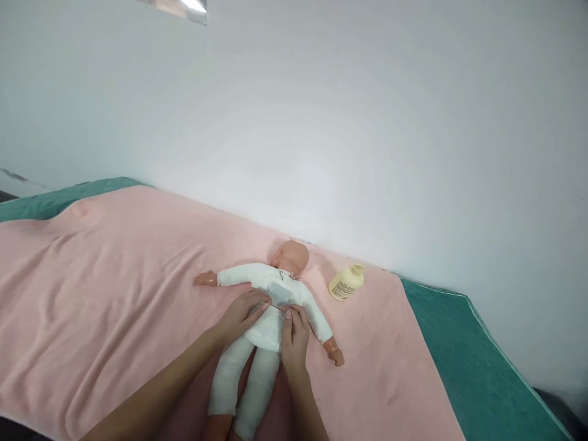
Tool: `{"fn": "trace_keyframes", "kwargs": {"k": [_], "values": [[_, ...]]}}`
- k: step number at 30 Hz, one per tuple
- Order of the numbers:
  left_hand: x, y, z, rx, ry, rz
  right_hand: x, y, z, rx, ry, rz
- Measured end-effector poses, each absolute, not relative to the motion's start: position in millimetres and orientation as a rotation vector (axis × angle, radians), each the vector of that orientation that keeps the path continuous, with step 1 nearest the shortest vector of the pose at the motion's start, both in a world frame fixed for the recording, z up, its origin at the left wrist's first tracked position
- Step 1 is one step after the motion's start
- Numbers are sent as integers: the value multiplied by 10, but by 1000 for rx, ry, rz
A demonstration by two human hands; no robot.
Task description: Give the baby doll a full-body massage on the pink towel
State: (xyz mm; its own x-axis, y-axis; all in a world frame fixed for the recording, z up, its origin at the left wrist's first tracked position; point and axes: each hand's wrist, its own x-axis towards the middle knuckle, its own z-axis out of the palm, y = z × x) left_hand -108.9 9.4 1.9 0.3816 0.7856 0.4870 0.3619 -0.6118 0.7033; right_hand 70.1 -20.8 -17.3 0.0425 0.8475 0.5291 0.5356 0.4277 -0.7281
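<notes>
A baby doll [252, 276] with a cloth body in white lies on its back, arms spread and head toward the wall. Around its hips sits a white diaper [265, 331]. My left hand [242, 313] is at the left side of the doll's waist, its fingers closed on the diaper's upper edge. On the other side, my right hand [295, 337] has curled fingers pinching that same edge. Between my hands, a pale bluish patch shows on the doll's belly. The fingertips partly hide the diaper's edge.
A pale yellow bottle [346, 283] stands uncapped, right of the doll's head. A wrinkled pink blanket [151, 245] lies under everything, over a green sheet [459, 343] seen at both sides. The white wall [321, 122] rises directly behind.
</notes>
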Motion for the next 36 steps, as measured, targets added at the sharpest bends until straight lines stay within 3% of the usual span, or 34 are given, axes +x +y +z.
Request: {"fn": "trace_keyframes", "kwargs": {"k": [9,36], "values": [[-880,542,-10,2201,1154,1172,648,301,-56,-1334,-1692,229],[-844,543,-245,2269,1168,1130,587,223,-239,-1442,-1780,152]]}}
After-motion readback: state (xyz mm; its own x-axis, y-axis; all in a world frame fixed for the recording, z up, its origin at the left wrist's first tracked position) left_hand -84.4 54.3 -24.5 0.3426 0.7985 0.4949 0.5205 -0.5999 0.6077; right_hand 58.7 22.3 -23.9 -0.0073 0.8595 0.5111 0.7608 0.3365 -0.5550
